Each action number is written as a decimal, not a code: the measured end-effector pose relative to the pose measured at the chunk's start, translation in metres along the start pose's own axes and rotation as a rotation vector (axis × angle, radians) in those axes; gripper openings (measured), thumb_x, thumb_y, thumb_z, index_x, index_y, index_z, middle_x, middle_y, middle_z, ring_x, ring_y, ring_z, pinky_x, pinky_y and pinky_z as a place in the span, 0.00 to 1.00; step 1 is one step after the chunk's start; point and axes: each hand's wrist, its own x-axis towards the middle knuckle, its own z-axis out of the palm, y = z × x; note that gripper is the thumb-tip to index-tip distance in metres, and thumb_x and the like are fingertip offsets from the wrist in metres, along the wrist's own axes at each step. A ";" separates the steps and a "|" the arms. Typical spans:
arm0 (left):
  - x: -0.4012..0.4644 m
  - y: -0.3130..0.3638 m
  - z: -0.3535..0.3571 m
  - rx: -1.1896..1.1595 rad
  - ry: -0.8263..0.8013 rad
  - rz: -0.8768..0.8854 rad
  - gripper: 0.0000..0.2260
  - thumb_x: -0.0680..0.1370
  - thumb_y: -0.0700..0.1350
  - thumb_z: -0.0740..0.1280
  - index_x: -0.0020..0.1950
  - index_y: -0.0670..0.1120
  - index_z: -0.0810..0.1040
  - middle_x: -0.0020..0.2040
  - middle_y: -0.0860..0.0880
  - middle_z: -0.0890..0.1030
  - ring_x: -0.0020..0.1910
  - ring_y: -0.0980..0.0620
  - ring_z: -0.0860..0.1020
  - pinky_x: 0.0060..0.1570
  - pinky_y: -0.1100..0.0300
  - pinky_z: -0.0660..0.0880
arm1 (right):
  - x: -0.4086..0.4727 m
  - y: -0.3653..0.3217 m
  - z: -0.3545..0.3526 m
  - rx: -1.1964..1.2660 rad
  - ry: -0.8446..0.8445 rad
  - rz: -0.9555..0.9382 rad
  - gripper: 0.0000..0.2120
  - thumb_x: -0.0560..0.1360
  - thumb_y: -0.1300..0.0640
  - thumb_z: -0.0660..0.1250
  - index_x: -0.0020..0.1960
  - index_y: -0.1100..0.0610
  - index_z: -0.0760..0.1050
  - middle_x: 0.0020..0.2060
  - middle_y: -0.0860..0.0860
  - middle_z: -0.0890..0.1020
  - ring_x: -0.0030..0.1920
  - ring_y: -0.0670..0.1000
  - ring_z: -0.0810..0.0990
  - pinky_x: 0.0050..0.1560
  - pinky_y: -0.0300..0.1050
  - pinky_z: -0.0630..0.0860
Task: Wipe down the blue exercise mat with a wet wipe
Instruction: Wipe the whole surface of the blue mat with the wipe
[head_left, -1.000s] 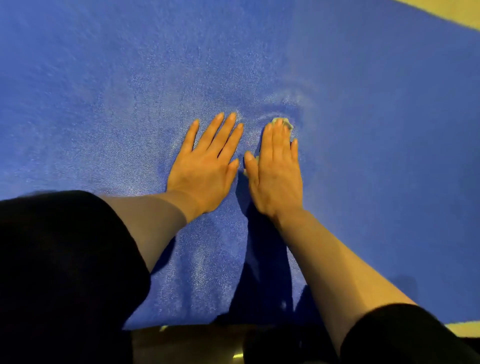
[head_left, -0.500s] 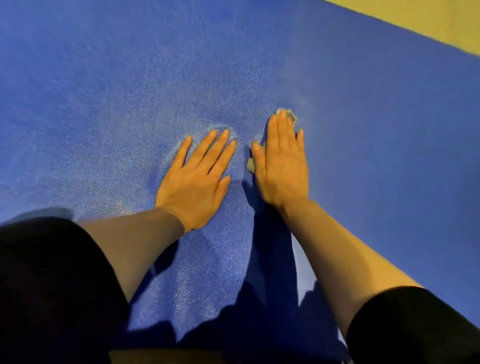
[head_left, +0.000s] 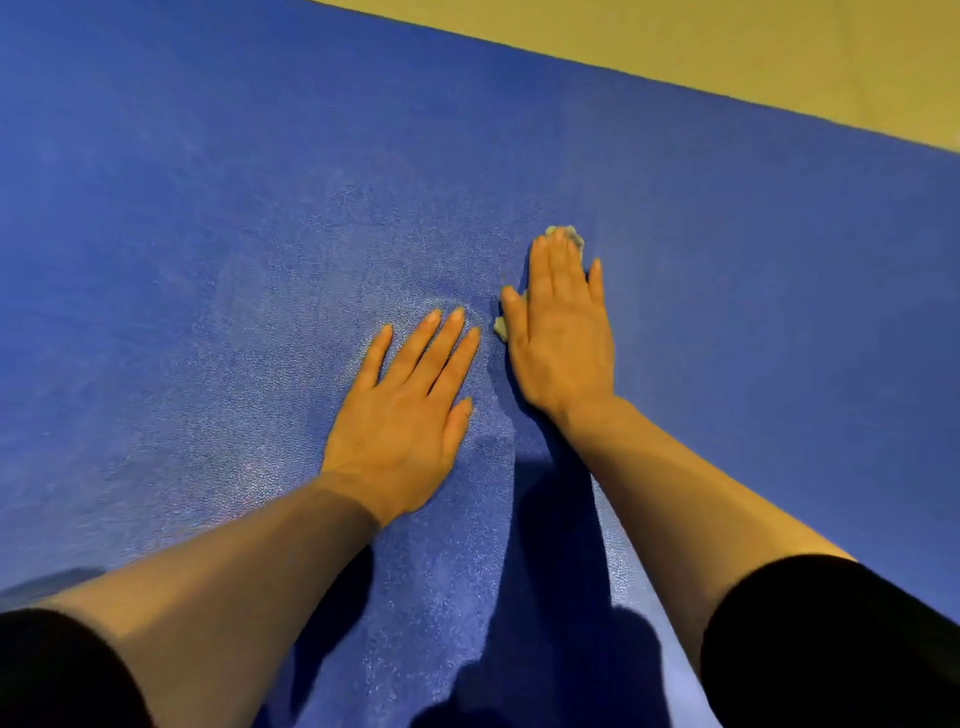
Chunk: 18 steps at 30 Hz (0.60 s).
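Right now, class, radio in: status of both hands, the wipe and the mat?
Left hand flat, bracing the blue mat. Right hand flat, pressing the wet wipe down. Nothing in the way.

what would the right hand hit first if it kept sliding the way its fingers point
Nothing but bare blue mat: the right hand, flat on the wet wipe, points toward the mat's far edge, then likely the yellow floor.

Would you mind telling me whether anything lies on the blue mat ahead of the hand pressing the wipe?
Nothing visible does. The right hand presses the crumpled pale wet wipe flat on the blue textured exercise mat, which runs bare to its far edge; the left hand rests beside it.
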 end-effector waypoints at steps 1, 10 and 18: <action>0.000 0.000 0.000 -0.004 0.010 -0.001 0.26 0.82 0.53 0.49 0.79 0.46 0.56 0.79 0.48 0.55 0.78 0.49 0.53 0.75 0.43 0.52 | -0.004 -0.001 0.000 -0.003 -0.002 -0.001 0.30 0.82 0.46 0.46 0.78 0.63 0.52 0.78 0.58 0.55 0.78 0.56 0.49 0.76 0.51 0.42; 0.058 0.004 -0.021 -0.158 0.154 -0.072 0.23 0.76 0.46 0.61 0.70 0.41 0.72 0.59 0.43 0.77 0.56 0.41 0.74 0.68 0.45 0.60 | 0.068 0.030 -0.015 -0.138 -0.091 0.104 0.29 0.84 0.47 0.44 0.79 0.61 0.45 0.79 0.54 0.49 0.78 0.51 0.44 0.76 0.56 0.38; 0.138 -0.037 -0.034 -0.167 0.034 -0.019 0.24 0.84 0.44 0.55 0.79 0.42 0.55 0.80 0.46 0.53 0.79 0.48 0.49 0.75 0.54 0.43 | 0.087 0.030 -0.017 -0.164 -0.084 -0.134 0.29 0.83 0.46 0.45 0.79 0.59 0.48 0.79 0.54 0.48 0.78 0.51 0.44 0.75 0.57 0.38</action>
